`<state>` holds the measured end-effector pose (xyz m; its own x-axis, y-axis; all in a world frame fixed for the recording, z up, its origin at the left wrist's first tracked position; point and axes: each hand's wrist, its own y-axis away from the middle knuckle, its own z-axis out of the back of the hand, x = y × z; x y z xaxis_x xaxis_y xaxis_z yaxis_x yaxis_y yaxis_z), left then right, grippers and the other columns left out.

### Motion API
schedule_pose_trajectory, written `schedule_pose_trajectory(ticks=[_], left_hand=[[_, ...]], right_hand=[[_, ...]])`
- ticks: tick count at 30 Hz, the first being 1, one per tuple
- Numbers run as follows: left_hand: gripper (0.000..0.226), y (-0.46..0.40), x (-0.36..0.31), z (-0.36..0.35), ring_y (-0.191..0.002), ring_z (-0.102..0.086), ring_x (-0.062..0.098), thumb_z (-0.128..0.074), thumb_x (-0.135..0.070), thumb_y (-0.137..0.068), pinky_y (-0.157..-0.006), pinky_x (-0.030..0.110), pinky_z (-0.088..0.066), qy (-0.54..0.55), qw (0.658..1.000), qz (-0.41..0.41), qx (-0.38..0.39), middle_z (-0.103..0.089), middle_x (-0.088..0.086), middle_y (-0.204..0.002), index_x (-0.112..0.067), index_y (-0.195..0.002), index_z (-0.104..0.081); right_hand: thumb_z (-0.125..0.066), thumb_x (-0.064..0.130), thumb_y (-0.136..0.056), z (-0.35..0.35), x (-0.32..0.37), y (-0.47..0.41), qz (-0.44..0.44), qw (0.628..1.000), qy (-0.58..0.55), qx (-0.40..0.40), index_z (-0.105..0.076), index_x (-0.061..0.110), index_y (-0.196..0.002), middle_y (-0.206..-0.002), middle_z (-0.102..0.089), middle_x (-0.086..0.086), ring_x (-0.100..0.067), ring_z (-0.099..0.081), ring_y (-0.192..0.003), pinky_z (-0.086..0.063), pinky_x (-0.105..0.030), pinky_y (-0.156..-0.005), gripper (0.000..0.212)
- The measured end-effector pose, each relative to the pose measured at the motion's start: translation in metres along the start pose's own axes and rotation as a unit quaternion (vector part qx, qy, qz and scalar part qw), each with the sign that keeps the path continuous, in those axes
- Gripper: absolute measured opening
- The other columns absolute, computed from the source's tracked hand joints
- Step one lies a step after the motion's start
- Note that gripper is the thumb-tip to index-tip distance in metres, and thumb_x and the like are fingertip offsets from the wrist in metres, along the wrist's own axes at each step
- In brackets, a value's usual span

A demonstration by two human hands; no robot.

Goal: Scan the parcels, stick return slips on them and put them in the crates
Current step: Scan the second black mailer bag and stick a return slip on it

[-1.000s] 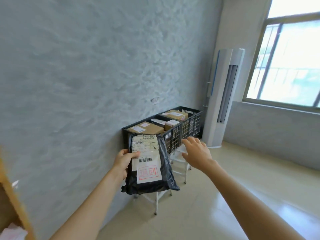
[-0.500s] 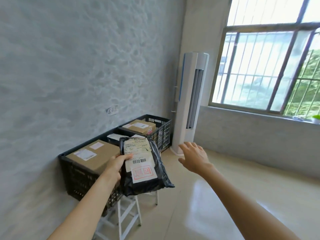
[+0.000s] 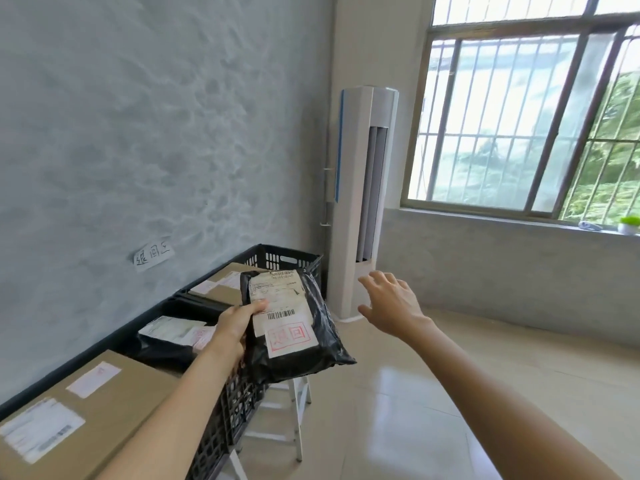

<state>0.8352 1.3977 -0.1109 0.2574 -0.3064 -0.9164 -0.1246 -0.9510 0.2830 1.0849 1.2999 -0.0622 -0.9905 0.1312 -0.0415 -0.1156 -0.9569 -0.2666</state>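
A: Head view first: where is the parcel, and who has it?

B: The left hand (image 3: 232, 329) grips the black poly mailer (image 3: 304, 344) by its left edge, thumb pressed on the shipping label (image 3: 277, 299). A return slip (image 3: 290, 336) with a red stamp already sits on its face, below the barcode. The mailer is in the air, beside and slightly above the right rim of the black crates (image 3: 239, 393).

A: And the other hand?

B: The right hand (image 3: 391, 308) hangs off to the right of the mailer, fingers spread and relaxed, holding nothing, apart from it.

A: So which way does the drop go?

B: I'd judge leftward and down. The crates stand in a row along the grey wall (image 3: 138, 133), raised on a white stand (image 3: 287, 407), under a handwritten paper sign (image 3: 152, 258). The mailer's long axis runs roughly away from the person, much like the crate row. The left hand is the nearer one to the crates, and it carries the load already.

A: Any room in there?

B: The near end holds a cardboard box (image 3: 90, 410); farther along lies another bagged parcel (image 3: 173, 332), then another box (image 3: 221, 287) at the far end. The middle looks lowest, so that seems the likely spot.
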Motion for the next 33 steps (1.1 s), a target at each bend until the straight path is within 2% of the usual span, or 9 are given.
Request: schedule_pose_trajectory(ticks=[5,8,12,16,19,21,23,26,33], left_hand=[[0.033,-0.121,-0.006,-0.037,-0.084,-0.071,0.034,-0.073,-0.010,-0.081,-0.065,0.039,-0.057,-0.015,1.000,0.011,-0.014,-0.072,0.020,-0.098,-0.001,-0.112,-0.064],[0.035,-0.193,-0.023,-0.069,-0.088,-0.070,0.035,-0.073,-0.010,-0.081,-0.071,0.043,-0.058,-0.013,0.999,0.020,-0.030,-0.071,0.021,-0.101,0.000,-0.113,-0.064],[0.019,-0.263,-0.054,-0.109,-0.080,-0.068,0.030,-0.069,-0.007,-0.086,-0.072,0.041,-0.056,-0.014,0.999,-0.016,-0.047,-0.070,0.018,-0.091,-0.003,-0.103,-0.063],[0.012,-0.325,-0.068,-0.120,-0.084,-0.067,0.032,-0.069,-0.005,-0.085,-0.088,0.047,-0.054,-0.007,0.997,0.000,-0.083,-0.069,0.019,-0.090,-0.003,-0.097,-0.065],[0.006,-0.376,-0.074,-0.124,-0.074,-0.064,0.029,-0.067,-0.002,-0.086,-0.074,0.042,-0.055,0.007,0.994,-0.001,-0.111,-0.067,0.017,-0.084,-0.003,-0.091,-0.064],[0.010,-0.413,-0.075,-0.124,-0.078,-0.066,0.030,-0.070,-0.004,-0.084,-0.068,0.039,-0.054,0.016,0.992,0.005,-0.123,-0.069,0.019,-0.092,-0.003,-0.093,-0.066],[0.022,-0.452,-0.074,-0.122,-0.086,-0.069,0.033,-0.073,-0.007,-0.081,-0.077,0.042,-0.056,0.022,0.991,0.019,-0.128,-0.071,0.020,-0.101,-0.003,-0.102,-0.067],[0.027,-0.512,-0.071,-0.119,-0.088,-0.068,0.033,-0.073,-0.007,-0.081,-0.087,0.045,-0.055,0.032,0.991,0.022,-0.128,-0.071,0.020,-0.101,-0.002,-0.106,-0.067],[0.030,-0.606,-0.065,-0.107,-0.086,-0.068,0.034,-0.073,-0.002,-0.081,-0.088,0.049,-0.054,0.076,0.979,0.048,-0.181,-0.070,0.022,-0.099,0.000,-0.109,-0.065]], right_hand=[[-0.052,0.039,-0.095,-0.046,-0.039,-0.118,0.030,0.999,-0.009,0.001,-0.036,0.019,-0.146,-0.147,-0.041,-0.005,-0.024,-0.035,-0.137,-0.028,-0.038,-0.113,0.057],[-0.052,0.039,-0.095,-0.063,-0.067,-0.196,0.040,0.999,-0.009,0.013,-0.035,0.019,-0.147,-0.147,-0.041,-0.004,-0.024,-0.034,-0.137,-0.029,-0.040,-0.114,0.058],[-0.051,0.033,-0.096,-0.072,-0.091,-0.298,0.061,0.998,-0.021,-0.014,-0.042,0.016,-0.141,-0.140,-0.048,-0.005,-0.026,-0.042,-0.130,-0.037,-0.041,-0.107,0.049],[-0.050,0.031,-0.097,-0.088,-0.091,-0.377,0.093,0.994,-0.050,-0.037,-0.046,0.014,-0.136,-0.136,-0.049,-0.005,-0.026,-0.044,-0.125,-0.039,-0.039,-0.101,0.043],[-0.049,0.031,-0.097,-0.108,-0.090,-0.432,0.116,0.992,-0.046,-0.032,-0.042,0.014,-0.140,-0.138,-0.047,-0.006,-0.027,-0.041,-0.127,-0.038,-0.039,-0.101,0.046],[-0.049,0.030,-0.097,-0.126,-0.092,-0.467,0.127,0.991,-0.042,-0.024,-0.040,0.015,-0.142,-0.140,-0.045,-0.007,-0.027,-0.041,-0.128,-0.037,-0.039,-0.102,0.048],[-0.049,0.030,-0.097,-0.144,-0.092,-0.500,0.137,0.990,-0.032,-0.009,-0.040,0.015,-0.142,-0.141,-0.044,-0.007,-0.028,-0.040,-0.129,-0.037,-0.039,-0.102,0.048],[-0.050,0.030,-0.096,-0.168,-0.090,-0.559,0.155,0.988,-0.014,0.003,-0.043,0.013,-0.137,-0.139,-0.045,-0.007,-0.028,-0.040,-0.128,-0.037,-0.039,-0.102,0.044],[-0.049,0.031,-0.097,-0.193,-0.058,-0.688,0.212,0.976,-0.048,-0.005,-0.037,0.016,-0.145,-0.146,-0.041,-0.006,-0.028,-0.037,-0.134,-0.033,-0.041,-0.107,0.052]])
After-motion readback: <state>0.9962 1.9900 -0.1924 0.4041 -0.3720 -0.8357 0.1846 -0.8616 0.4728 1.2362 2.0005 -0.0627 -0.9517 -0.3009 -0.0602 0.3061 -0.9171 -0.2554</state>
